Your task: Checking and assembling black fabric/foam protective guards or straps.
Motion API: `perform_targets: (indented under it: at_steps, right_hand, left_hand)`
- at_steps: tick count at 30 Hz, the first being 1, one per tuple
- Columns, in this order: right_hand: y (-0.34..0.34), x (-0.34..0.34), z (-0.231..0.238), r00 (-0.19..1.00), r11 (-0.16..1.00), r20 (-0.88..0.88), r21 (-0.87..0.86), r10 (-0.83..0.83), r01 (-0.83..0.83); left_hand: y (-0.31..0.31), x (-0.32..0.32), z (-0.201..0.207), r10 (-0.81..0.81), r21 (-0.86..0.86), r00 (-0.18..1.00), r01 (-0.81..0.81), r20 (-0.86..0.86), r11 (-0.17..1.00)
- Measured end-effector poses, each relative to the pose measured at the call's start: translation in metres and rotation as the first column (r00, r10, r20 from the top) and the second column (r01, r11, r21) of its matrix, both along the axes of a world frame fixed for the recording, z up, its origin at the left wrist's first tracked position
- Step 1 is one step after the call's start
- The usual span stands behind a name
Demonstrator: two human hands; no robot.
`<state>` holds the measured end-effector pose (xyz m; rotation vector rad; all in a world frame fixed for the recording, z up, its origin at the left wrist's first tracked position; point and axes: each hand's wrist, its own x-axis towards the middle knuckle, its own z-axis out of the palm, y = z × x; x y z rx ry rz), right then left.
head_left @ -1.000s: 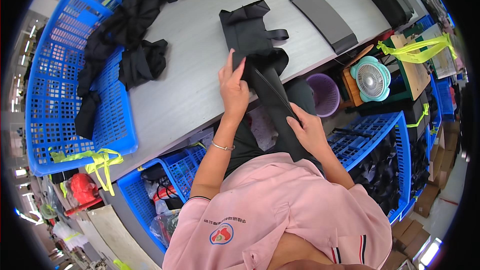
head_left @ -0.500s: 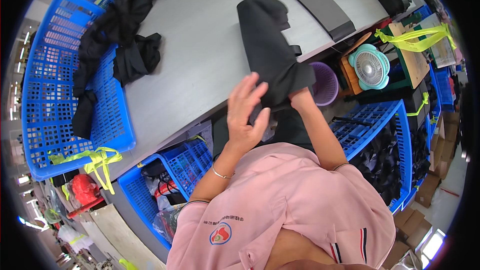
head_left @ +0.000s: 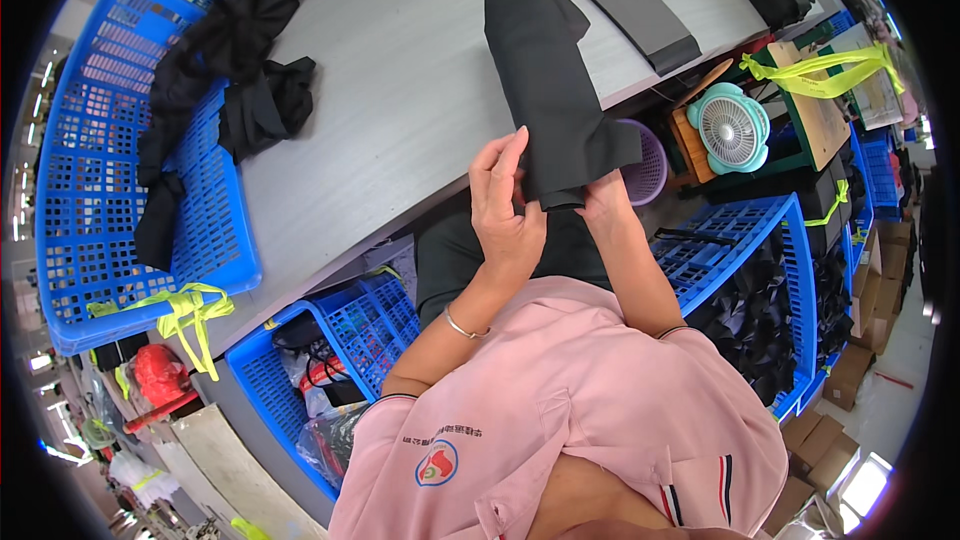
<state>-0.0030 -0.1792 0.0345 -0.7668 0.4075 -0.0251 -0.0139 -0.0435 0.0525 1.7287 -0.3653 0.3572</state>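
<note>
A black fabric piece (head_left: 550,90), a long folded sleeve-like panel, lies with its far end over the grey table and its near end past the table's front edge. My right hand (head_left: 606,197) grips its near right corner, fingers partly hidden under the cloth. At the near left edge, my left hand (head_left: 508,185) has its thumb and fingertips against the fabric, pinching the edge. The far end of the piece lies smooth, while a flap sticks out at the right, beside my right hand.
A blue basket (head_left: 190,285) with black cloth (head_left: 265,110) draped over it stands at left. A grey-and-black panel (head_left: 635,15) lies on the table (head_left: 400,70). To the right are a purple bin (head_left: 650,165), a teal fan (head_left: 733,128) and a blue basket (head_left: 735,255) of black pieces.
My left hand, spread and apart from the cloth before, has closed in on its near left edge. The fabric now lies straighter and flatter, and its near end is more squared.
</note>
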Motion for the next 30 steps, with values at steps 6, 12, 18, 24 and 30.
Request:
perform_targets:
  at_steps: [6, 12, 18, 24, 30]
  right_hand:
    - [0.003, -0.004, -0.012, 0.995, 0.98, 0.093, 0.199, -0.031, 0.012]
    - [0.003, -0.001, -0.024, 0.999, 0.995, -0.024, 0.087, -0.037, 0.039]
    - [0.017, 0.003, -0.023, 0.995, 0.994, 0.014, -0.036, -0.101, 0.102]
    - [0.02, 0.018, -0.044, 0.967, 0.934, 0.04, -0.253, -0.251, 0.253]
    - [0.021, 0.015, 0.015, 0.93, 0.495, -0.079, -0.829, 0.36, -0.261]
  left_hand:
    - [-0.002, -0.002, -0.002, 0.032, 0.011, 0.998, -0.033, 0.055, 0.999]
    - [-0.001, -0.003, -0.006, 0.016, 0.005, 0.998, -0.017, 0.06, 1.0]
    - [0.011, -0.003, -0.011, -0.003, 0.054, 0.999, 0.0, 0.052, 0.999]
    - [0.028, -0.005, -0.039, -0.142, 0.034, 0.988, 0.144, -0.067, 0.989]
    - [0.037, -0.004, -0.061, 0.032, -0.133, 0.861, -0.115, -0.508, 0.985]
